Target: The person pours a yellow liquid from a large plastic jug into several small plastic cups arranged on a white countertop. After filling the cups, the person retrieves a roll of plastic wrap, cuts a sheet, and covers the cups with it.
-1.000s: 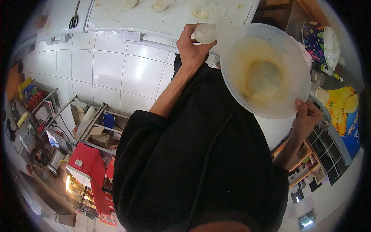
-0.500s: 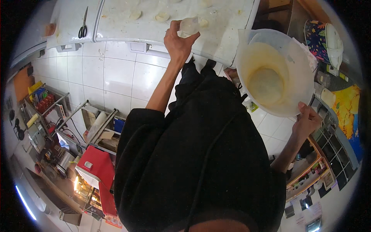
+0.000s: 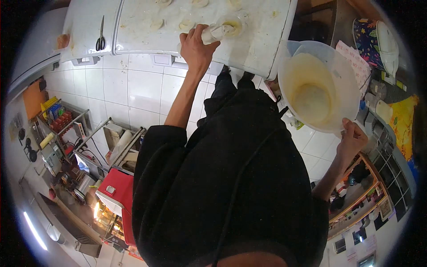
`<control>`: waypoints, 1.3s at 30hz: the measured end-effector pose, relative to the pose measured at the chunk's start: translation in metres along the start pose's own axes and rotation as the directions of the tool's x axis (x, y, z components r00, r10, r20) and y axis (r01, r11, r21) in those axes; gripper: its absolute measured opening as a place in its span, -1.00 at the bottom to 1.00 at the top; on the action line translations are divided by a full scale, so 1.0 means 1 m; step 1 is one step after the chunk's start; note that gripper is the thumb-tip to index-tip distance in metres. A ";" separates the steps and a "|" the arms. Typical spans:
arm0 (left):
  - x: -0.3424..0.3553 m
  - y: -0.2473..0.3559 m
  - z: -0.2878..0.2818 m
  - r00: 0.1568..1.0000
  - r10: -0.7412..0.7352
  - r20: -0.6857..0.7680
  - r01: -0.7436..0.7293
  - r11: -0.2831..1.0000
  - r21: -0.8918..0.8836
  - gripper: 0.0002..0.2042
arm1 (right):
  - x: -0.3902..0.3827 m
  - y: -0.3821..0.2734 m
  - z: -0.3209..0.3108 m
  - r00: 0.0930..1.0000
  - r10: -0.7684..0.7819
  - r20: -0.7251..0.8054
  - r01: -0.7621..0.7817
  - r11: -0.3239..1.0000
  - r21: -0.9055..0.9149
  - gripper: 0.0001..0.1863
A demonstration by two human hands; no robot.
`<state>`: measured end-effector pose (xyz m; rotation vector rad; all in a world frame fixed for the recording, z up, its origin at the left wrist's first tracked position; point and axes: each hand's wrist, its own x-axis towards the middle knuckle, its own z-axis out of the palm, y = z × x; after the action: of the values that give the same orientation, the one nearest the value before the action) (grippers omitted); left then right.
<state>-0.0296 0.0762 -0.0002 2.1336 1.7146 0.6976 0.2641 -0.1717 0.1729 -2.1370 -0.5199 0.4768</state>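
Note:
Over the white worktop (image 3: 253, 44), my left hand (image 3: 196, 50) is closed around a small translucent cup (image 3: 215, 34). The cup lies tilted, its mouth end beside a pale round patch (image 3: 232, 27) on the worktop. Other pale yellowish rounds (image 3: 186, 23) sit on the surface farther left and back. My right hand (image 3: 351, 137) grips the lower right edge of a large translucent plastic tub (image 3: 344, 84), which is tipped so its inside faces me. Yellowish residue coats the inner wall and bottom of the tub.
Black-handled scissors (image 3: 101, 41) lie at the worktop's left part. A patterned dark-blue container (image 3: 369, 42) stands at the right, above a wire rack (image 3: 391, 164). Metal shelving (image 3: 109, 138) and a red box (image 3: 116, 184) are to the left on the tiled floor (image 3: 140, 93).
My left hand has turned the cup from roughly upright to tilted and shifted slightly left. The tub in my right hand has moved a little. The whole view has shifted slightly.

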 end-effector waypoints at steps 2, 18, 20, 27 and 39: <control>0.004 0.002 -0.003 0.999 0.029 -0.013 -0.029 0.999 0.036 -0.53 | 0.001 0.003 0.000 1.000 -0.010 -0.028 0.009 1.000 -0.013 -0.77; 0.025 0.014 -0.014 0.943 0.330 0.051 -0.318 0.843 0.434 -0.56 | 0.012 0.017 -0.008 0.999 0.026 0.037 -0.025 0.999 -0.026 -0.77; 0.030 0.019 -0.012 0.926 0.367 0.082 -0.362 0.808 0.466 -0.56 | 0.012 0.020 -0.007 0.999 0.019 0.027 -0.018 0.999 -0.038 -0.79; 0.037 0.029 -0.006 0.884 0.462 0.073 -0.421 0.716 0.557 -0.74 | 0.018 0.015 -0.010 0.993 0.009 0.120 -0.003 0.999 -0.046 -0.81; -0.034 0.036 -0.021 0.986 0.004 0.167 0.035 0.972 -0.232 -0.48 | 0.004 -0.026 0.002 0.960 -0.176 0.219 0.192 0.980 -0.055 -0.79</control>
<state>-0.0166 0.0337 0.0302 1.9552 1.4816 0.6610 0.2618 -0.1543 0.1922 -2.0954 -0.8623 0.5922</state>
